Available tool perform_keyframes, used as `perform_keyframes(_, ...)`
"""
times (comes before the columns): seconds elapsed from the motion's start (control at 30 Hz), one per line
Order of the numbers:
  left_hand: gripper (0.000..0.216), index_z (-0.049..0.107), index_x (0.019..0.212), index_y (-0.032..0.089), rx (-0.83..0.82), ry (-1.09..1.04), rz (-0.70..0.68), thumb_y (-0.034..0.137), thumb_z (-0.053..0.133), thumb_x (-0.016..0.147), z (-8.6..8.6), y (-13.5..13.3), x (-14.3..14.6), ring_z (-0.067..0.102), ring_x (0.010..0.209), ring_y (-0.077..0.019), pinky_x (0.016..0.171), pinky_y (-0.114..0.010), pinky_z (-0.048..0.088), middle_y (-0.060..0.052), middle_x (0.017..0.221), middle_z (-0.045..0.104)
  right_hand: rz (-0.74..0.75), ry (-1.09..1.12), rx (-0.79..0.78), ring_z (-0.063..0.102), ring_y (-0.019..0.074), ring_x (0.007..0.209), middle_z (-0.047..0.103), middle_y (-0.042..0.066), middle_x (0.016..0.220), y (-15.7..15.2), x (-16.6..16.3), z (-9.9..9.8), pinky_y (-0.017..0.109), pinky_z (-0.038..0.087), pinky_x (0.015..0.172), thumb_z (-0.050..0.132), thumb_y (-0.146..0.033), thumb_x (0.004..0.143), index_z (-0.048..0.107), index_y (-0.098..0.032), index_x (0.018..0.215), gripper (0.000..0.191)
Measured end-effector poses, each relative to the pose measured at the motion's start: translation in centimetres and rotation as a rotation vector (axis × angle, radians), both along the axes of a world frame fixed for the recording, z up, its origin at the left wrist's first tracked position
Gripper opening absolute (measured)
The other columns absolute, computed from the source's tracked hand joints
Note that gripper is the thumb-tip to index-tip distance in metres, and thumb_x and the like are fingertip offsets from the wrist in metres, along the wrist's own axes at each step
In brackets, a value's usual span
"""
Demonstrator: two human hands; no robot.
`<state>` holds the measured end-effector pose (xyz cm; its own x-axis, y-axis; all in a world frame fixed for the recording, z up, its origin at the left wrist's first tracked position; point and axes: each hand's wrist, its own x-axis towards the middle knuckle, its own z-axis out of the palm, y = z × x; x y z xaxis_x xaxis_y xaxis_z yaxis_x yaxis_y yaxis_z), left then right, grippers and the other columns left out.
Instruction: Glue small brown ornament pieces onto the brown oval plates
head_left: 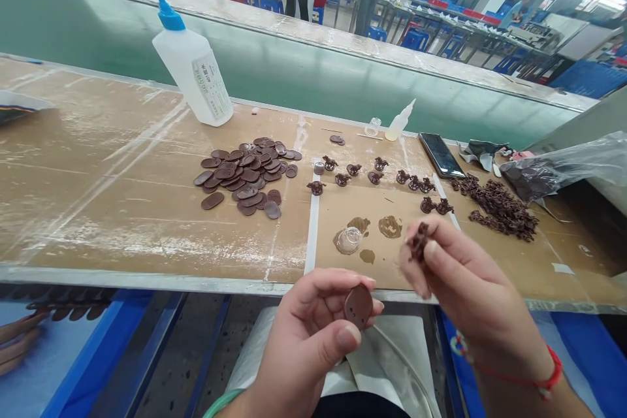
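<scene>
My left hand (313,333) pinches a brown oval disc (358,305) with small holes, just in front of the table's near edge. To its right, my right hand (460,274), slightly blurred, grips a small dark brown figurine (418,243) between thumb and fingers. Beyond the hands, a round clear glue puddle (348,240) and wet stains (390,226) mark the cardboard. Several small figurines on bases (343,179) stand in loose rows behind them. A heap of brown oval discs (252,173) lies to the left, and a pile of loose figurines (504,206) to the right.
A large white glue bottle (196,72) with a blue nozzle stands at the back left; a small dropper bottle (400,121) is behind the figurines. A phone (441,155) and plastic bag (568,166) lie right. Another person's hand (19,339) shows at lower left.
</scene>
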<state>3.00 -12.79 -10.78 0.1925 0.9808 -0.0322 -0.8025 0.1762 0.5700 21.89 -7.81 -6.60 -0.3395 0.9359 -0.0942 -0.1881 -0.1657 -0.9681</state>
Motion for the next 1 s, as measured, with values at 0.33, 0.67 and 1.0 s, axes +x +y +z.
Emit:
perform_keyframes(0.33,0.026,0.083,0.103,0.026,-0.041,0.046,0.061,0.028,0.091,0.078,-0.8,-0.1,-0.1,0.079,0.088,-0.0137,0.076,-0.016,0.061,0.000,0.101,0.085,0.122,-0.263,0.226,0.048,0.0105,0.065,0.055,-0.004,0.082,-1.3,-0.3,-0.6,0.019,0.042,0.061,0.051,-0.038,0.111,0.061,-0.033,0.114,0.012)
perform_keyframes(0.67,0.031,0.082,0.108,0.029,0.048,0.106,0.128,0.025,0.090,0.078,-1.1,-0.2,0.2,0.078,0.093,-0.0150,0.086,-0.021,0.060,-0.001,0.101,0.085,0.214,-0.393,0.381,0.057,0.0152,0.083,0.060,-0.001,0.094,-2.0,-2.3,0.8,0.023,0.047,0.075,0.050,-0.026,0.110,0.060,-0.032,0.113,0.012)
perform_keyframes(1.0,0.034,0.082,0.111,0.029,0.129,0.221,0.218,0.023,0.090,0.079,-1.4,-0.6,0.2,0.078,0.093,-0.0206,0.082,-0.028,0.064,-0.004,0.106,0.082,0.258,-0.433,0.420,0.059,0.0153,0.084,0.063,0.000,0.094,-2.4,-2.3,0.9,0.024,0.047,0.076,0.050,-0.022,0.109,0.057,-0.030,0.112,0.011)
